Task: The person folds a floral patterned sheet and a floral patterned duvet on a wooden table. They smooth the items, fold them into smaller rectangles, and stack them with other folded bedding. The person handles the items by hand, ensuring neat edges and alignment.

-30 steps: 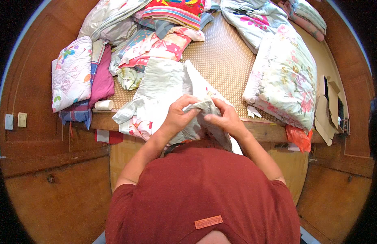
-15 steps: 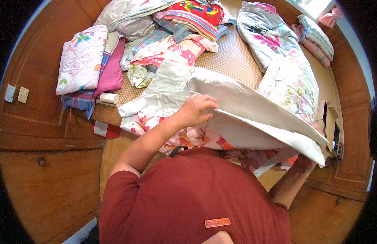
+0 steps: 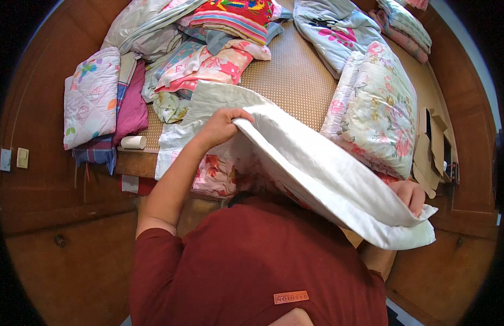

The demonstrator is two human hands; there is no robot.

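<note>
A: While the white pillowcase (image 3: 317, 174) hangs stretched over the bed's near edge, where does each hand sit?

B: Left hand (image 3: 219, 127) grips one end, fingers curled tight over the hem, raised above the woven mat (image 3: 295, 81). Right hand (image 3: 411, 195) holds the other end low at the right, fingers closed on the cloth, partly hidden behind it.

A: Surroundings?

B: Floral quilt (image 3: 377, 108) folded just right of the pillowcase. Patchwork pillow (image 3: 91, 98) at far left, a magenta cloth (image 3: 133, 106) beside it, a small white roll (image 3: 133, 142) at the mat's front edge.
</note>
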